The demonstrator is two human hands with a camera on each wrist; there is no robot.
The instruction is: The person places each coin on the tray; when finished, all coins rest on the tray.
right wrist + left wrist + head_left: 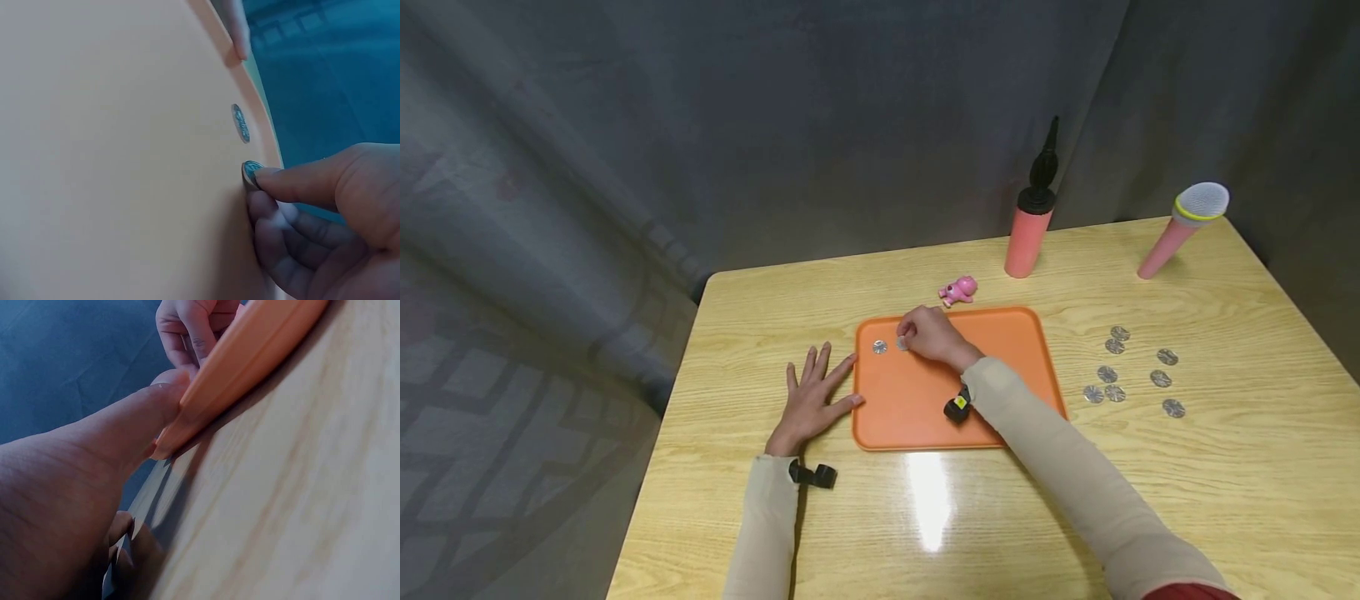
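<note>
My right hand [934, 335] is over the far left part of an orange tray [910, 408], pinching a silver coin [252, 170] between thumb and fingers. In the right wrist view that coin stands tilted close to the tray's surface. A second coin [880, 347] lies flat in the tray just left of it, near the rim. My left hand [808, 404] rests spread on the table by the tray's left side, its thumb [165, 394] touching the rim in the left wrist view. It holds nothing.
Several silver coins [1107, 374] lie scattered on the wooden table [745, 317] right of the tray. A pink toy figure [958, 290] lies behind it. Farther back stand a pink and black hand pump [1028, 233] and a pink toy microphone [1172, 242]. Dark curtains hang behind.
</note>
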